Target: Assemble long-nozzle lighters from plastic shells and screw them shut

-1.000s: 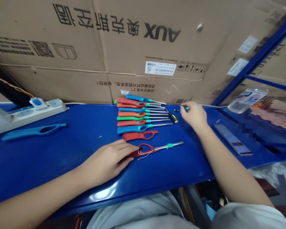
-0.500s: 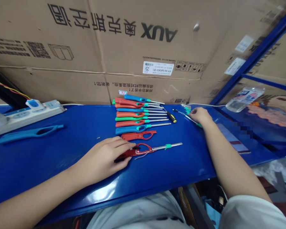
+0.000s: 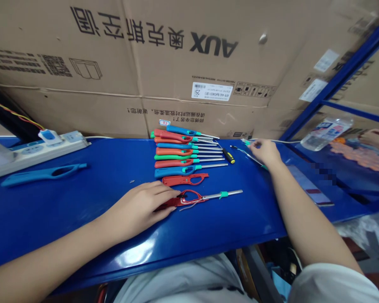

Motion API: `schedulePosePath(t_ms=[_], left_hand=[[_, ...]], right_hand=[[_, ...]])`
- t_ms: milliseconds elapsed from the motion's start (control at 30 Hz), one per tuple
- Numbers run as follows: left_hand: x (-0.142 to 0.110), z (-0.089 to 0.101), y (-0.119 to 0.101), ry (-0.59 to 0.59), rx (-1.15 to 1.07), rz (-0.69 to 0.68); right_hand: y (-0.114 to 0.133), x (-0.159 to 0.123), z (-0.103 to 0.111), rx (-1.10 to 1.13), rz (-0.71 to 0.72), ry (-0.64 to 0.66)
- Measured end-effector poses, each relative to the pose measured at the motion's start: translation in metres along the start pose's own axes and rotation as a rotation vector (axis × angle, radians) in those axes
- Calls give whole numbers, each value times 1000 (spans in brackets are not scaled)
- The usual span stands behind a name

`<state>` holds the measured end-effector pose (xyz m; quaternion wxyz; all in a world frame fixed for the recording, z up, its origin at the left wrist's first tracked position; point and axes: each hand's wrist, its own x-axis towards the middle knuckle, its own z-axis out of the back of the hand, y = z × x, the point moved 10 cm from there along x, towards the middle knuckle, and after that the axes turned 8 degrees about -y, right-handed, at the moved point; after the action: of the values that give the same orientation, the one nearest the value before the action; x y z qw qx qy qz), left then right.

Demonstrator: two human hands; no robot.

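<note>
My left hand (image 3: 142, 206) is closed around the rear of an opened red lighter shell (image 3: 193, 199) lying on the blue table. White wires show inside its trigger loop, and a metal tube (image 3: 211, 196) with a green collar (image 3: 223, 194) sticks out to the right. Behind it lies a loose red shell half (image 3: 185, 180). At the back right, my right hand (image 3: 267, 152) has its fingers pinched together over some small green parts (image 3: 246, 142); whatever is between the fingertips is hidden. A thin metal tube with a wire (image 3: 246, 154) passes under this hand.
Several long-nosed lighters (image 3: 173, 152) lie in a row near the cardboard (image 3: 164, 75), beside a yellow-black screwdriver (image 3: 229, 156). A blue shell (image 3: 44, 174) and power strip (image 3: 69, 144) are left. A bottle (image 3: 326, 132) and another person's hand (image 3: 375, 139) appear right.
My right hand has shifted slightly left and over the small parts, covering more of them. My left hand stays on the red shell. The view has moved a little.
</note>
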<state>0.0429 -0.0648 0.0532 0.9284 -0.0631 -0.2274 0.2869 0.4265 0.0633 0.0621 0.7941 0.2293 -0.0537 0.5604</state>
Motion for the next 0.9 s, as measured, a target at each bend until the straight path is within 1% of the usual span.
schedulePosePath(t_ms=[67, 133, 167, 200, 233, 333, 400, 433, 500, 600, 767, 900], left_hand=[[0, -1, 2, 5, -16, 5], [-1, -2, 2, 6, -27, 13], [-1, -1, 3, 5, -30, 17], [0, -2, 3, 6, -34, 23], [0, -2, 3, 8, -38, 31], [0, -3, 3, 8, -63, 48], [0, -4, 4, -1, -75, 53], [0, -5, 5, -8, -78, 55], [-1, -5, 7, -19, -84, 61], [0, -5, 8, -24, -88, 74], [1, -3, 6, -25, -82, 74], [1, -1, 5, -29, -65, 67]], right_hand=[[20, -7, 4, 80, 74, 0], [48, -20, 2, 201, 193, 54], [71, -32, 0, 356, 312, 136], [89, -45, -1, 486, 396, 209], [106, -59, -2, 563, 472, 283], [150, -103, 0, 630, 702, 409], [170, -131, -3, 623, 821, 509], [178, -143, -3, 617, 882, 531], [186, -158, -5, 577, 966, 547], [186, -165, -10, 503, 1022, 541], [178, -161, -15, 441, 1009, 599], [178, -162, -18, 393, 1004, 619]])
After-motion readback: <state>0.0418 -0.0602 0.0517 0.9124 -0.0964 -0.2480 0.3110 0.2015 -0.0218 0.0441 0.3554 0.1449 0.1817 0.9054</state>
